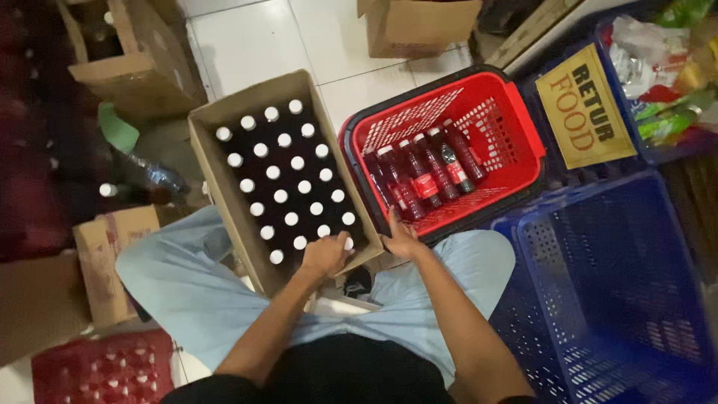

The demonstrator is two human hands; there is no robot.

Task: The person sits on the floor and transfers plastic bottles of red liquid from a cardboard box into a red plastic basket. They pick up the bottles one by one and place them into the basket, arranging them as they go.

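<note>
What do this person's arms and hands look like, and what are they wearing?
Both forearms are bare, with no sleeves in view. The left hand and right hand have no gloves; no rings or watch are visible. Light blue shorts cover the thighs, with a dark top at the frame's bottom.

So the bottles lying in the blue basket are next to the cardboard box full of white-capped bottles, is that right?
Not quite. The head view shows the lying bottles in the red basket, not a blue one. That red basket does sit beside the cardboard box full of white-capped bottles.
</note>
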